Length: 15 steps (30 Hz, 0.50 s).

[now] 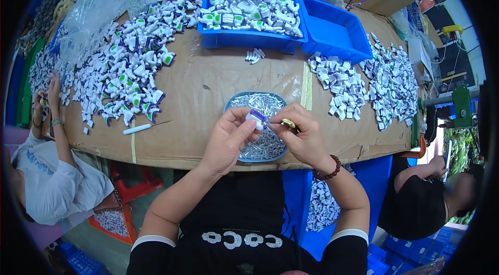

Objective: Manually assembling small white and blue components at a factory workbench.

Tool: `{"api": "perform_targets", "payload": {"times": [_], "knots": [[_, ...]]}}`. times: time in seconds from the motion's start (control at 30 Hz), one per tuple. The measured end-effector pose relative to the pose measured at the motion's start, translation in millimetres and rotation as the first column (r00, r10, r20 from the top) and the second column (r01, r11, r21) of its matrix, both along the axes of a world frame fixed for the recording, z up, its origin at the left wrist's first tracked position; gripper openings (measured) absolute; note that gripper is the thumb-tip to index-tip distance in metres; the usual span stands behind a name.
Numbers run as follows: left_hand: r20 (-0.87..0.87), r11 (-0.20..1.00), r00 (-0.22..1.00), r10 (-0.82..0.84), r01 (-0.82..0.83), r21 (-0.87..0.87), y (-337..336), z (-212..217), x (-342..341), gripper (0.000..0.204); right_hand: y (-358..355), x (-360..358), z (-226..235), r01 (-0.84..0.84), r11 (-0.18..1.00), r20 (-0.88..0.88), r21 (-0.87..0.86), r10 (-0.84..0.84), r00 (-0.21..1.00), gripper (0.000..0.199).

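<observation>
- The left hand point(228, 137) is curled closed around a small white plastic part with a purple insert point(256, 118), pinched between thumb and fingertips just above the near edge of the table.
- The right hand point(304, 137) is closed too, gripping a small yellow-handled tool point(288, 123) whose tip meets the part's purple end.
- Both hands hover over a round blue dish of short silver metal pins point(258, 103), which sits on the brown cardboard-covered table point(208, 88).
- The part's long axis seems to run roughly left to right, purple end pointing toward the right hand; its finer shape is too small to tell.
- To do this well, I judge the left hand should hold the part steady with the purple end exposed, while the right keeps the tool in line with that axis, so nothing slips sideways.
- Working right over the dish looks wise: a dropped pin would land among the others.
- A heap of white, purple and green plastic parts point(130, 72) lies to the left, a blue plastic bin of similar parts point(249, 15) behind, and a white stick-like tool point(138, 129) near the heap.
</observation>
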<state>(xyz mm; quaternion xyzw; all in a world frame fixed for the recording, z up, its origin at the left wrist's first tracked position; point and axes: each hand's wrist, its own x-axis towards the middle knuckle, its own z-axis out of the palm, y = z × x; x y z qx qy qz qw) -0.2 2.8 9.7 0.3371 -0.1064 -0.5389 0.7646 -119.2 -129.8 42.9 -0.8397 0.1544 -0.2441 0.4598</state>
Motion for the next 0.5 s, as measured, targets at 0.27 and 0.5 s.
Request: {"api": "perform_targets", "payload": {"times": [0.27, 0.5], "knots": [[0.395, 1.0, 0.919, -0.002, 0.005, -0.005, 1.1, 6.0, 6.9, 0.021, 8.9, 3.0, 4.4, 0.043, 0.987, -0.018, 0.154, -0.041, 0.999, 0.014], [0.29, 1.0, 0.957, 0.026, -0.03, 0.008, -3.3, -3.0, 14.5, 0.021, -16.2, 25.4, 2.4, -0.094, 0.96, -0.116, 0.262, 0.128, 0.985, 0.009]]}}
